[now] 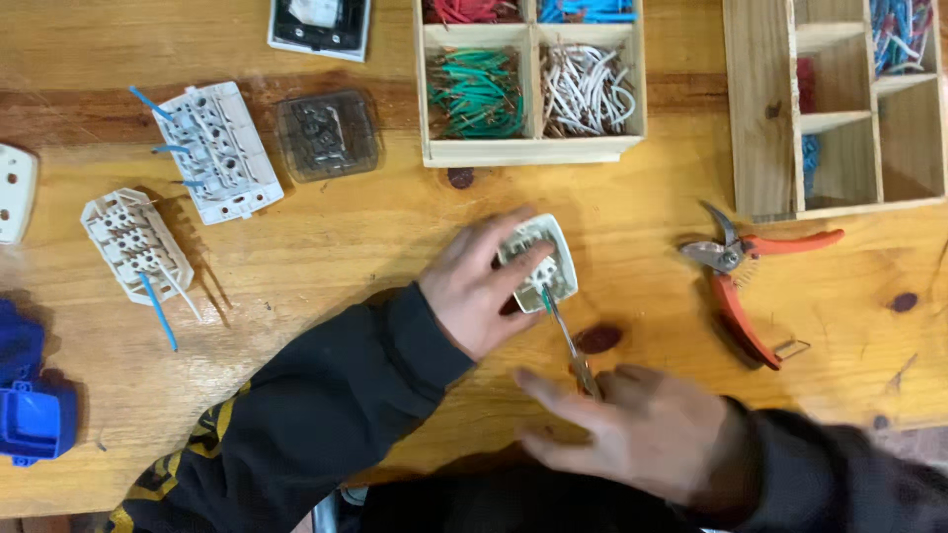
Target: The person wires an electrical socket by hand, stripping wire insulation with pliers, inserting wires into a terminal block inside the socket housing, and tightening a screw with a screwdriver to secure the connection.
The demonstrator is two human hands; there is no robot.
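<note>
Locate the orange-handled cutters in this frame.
In the head view the orange-handled cutters lie open on the wooden table, right of centre, just below the right-hand wooden tray.

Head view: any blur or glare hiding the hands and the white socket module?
Head view: right hand motion-blurred, screwdriver shaft soft; left hand and white socket module fairly sharp; mild sheen on the wooden table, no glare; soft shadows beside the pruning shears.

Head camera, looking straight down on a wooden desk [326,237].

There is only this single view, worn on the person's head and held close above the work. The desk's near edge runs along the bottom of the frame, where both sleeves enter; its far side lies at the top, cutting off the compartment boxes [533,148] there.
</note>
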